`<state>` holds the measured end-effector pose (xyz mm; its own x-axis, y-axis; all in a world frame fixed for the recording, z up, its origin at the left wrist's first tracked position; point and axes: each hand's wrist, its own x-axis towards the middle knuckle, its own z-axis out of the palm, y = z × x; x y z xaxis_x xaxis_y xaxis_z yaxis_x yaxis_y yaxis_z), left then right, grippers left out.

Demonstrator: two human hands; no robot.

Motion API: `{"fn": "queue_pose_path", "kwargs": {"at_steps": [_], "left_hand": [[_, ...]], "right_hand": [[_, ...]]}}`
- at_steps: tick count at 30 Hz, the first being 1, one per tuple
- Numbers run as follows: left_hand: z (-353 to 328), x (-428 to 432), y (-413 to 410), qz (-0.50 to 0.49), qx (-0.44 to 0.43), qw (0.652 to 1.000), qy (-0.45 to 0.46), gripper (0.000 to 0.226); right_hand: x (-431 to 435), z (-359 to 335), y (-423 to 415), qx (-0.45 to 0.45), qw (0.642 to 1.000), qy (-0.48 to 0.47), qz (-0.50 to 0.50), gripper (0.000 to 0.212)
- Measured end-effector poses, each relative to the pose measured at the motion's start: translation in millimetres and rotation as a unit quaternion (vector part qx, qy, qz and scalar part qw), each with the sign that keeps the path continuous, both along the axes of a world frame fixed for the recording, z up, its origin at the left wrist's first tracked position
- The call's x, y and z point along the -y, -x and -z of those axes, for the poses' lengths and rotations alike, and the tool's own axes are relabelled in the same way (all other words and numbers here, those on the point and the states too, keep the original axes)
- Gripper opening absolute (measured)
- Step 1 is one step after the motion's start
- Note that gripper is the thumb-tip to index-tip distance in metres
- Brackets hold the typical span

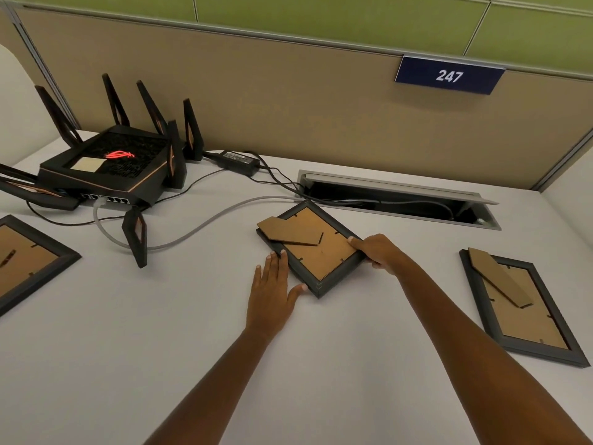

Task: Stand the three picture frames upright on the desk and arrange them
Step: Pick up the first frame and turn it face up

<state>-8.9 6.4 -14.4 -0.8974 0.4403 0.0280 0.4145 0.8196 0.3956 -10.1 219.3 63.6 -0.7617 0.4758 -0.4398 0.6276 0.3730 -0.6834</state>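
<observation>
Three dark picture frames lie face down on the white desk (160,332), their brown backs up. The middle frame (324,255) lies at an angle, its cardboard stand (290,232) folded out slightly. My left hand (272,290) rests flat against its near-left edge, fingers apart, thumb touching the near corner. My right hand (375,252) grips its right corner, thumb on the backing. The right frame (519,313) lies flat with its stand partly lifted. Only part of the left frame (29,261) shows at the picture's left edge.
A black router (109,165) with several tall antennas stands at the back left; its cables and a grey cable (199,226) run across the desk. An open cable slot (398,200) sits behind the middle frame. A tan partition with a "247" sign (449,75) closes the back.
</observation>
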Motion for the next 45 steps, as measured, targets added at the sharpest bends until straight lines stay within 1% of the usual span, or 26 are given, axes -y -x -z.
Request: {"fn": "queue_pose_path", "kwargs": {"at_steps": [2, 5, 7, 9, 12, 13, 16, 19, 23, 25, 27, 29, 32, 35, 37, 39, 41, 43, 45], "left_hand": [[-2.3, 1.3, -1.7, 0.005, -0.006, 1.0, 0.004, 0.075], [-8.5, 6.5, -6.0, 0.012, -0.006, 1.0, -0.009, 0.109], [-14.6, 11.4, -9.3, 0.006, 0.001, 1.0, -0.025, 0.114], [-23.9, 16.2, -13.4, -0.004, 0.007, 0.999, -0.047, 0.104], [-38.6, 22.4, -19.8, -0.026, -0.008, 0.992, -0.12, 0.063], [-43.4, 24.2, -21.2, -0.035, -0.018, 0.987, -0.154, 0.056], [-58.7, 30.3, -23.6, -0.066, -0.044, 0.967, -0.243, 0.042], [-74.1, 37.8, -26.3, -0.075, -0.086, 0.951, -0.286, 0.033], [-95.5, 47.7, -30.8, -0.035, -0.137, 0.924, -0.354, 0.019], [-107.6, 49.9, -33.7, -0.024, -0.12, 0.905, -0.407, 0.014], [-117.6, 50.4, -37.5, -0.04, -0.061, 0.89, -0.449, 0.017], [-121.9, 51.7, -41.8, -0.059, -0.018, 0.888, -0.456, 0.019], [-120.2, 57.8, -48.1, -0.071, 0.025, 0.895, -0.44, 0.02], [-117.2, 63.9, -52.6, -0.109, 0.082, 0.885, -0.446, 0.022], [-116.1, 67.1, -54.8, -0.151, 0.121, 0.862, -0.468, 0.022], [-116.1, 70.6, -58.3, -0.186, 0.161, 0.832, -0.497, 0.024], [-116.5, 74.8, -60.5, -0.214, 0.192, 0.806, -0.518, 0.027], [-116.9, 79.2, -61.7, -0.233, 0.214, 0.788, -0.528, 0.03], [-118.0, 83.5, -61.2, -0.243, 0.233, 0.772, -0.539, 0.031]], "right_hand": [[2.4, -6.1, -4.9, -0.024, 0.998, 0.061, 0.014, 0.033], [8.6, -16.3, -10.3, -0.05, 0.993, 0.105, 0.037, 0.039], [13.8, -23.6, -15.2, -0.06, 0.988, 0.133, 0.049, 0.032], [19.1, -32.2, -22.4, -0.064, 0.982, 0.168, 0.059, 0.024], [26.8, -46.7, -35.2, -0.059, 0.971, 0.221, 0.066, 0.017], [29.1, -51.3, -39.3, -0.056, 0.967, 0.239, 0.067, 0.017], [36.6, -66.4, -52.6, -0.054, 0.955, 0.285, 0.06, 0.014], [45.5, -83.4, -66.1, -0.065, 0.941, 0.329, 0.038, 0.015], [52.4, -105.3, -80.4, -0.076, 0.918, 0.388, -0.037, 0.033], [55.3, -114.0, -86.1, -0.076, 0.917, 0.387, -0.062, 0.047], [57.4, -119.6, -90.8, -0.096, 0.925, 0.362, -0.068, 0.055], [58.7, -122.6, -94.8, -0.125, 0.937, 0.317, -0.076, 0.051], [60.7, -122.8, -103.6, -0.147, 0.956, 0.236, -0.095, 0.041], [63.4, -114.2, -114.1, -0.155, 0.967, 0.181, -0.093, 0.036], [66.4, -101.0, -119.7, -0.166, 0.973, 0.149, -0.066, 0.037], [72.8, -84.1, -125.4, -0.175, 0.976, 0.124, -0.032, 0.033], [81.2, -66.2, -130.3, -0.169, 0.978, 0.125, -0.012, 0.033], [89.9, -49.5, -134.2, -0.151, 0.978, 0.143, -0.023, 0.037], [98.7, -37.9, -137.3, -0.139, 0.975, 0.165, -0.054, 0.038]]}}
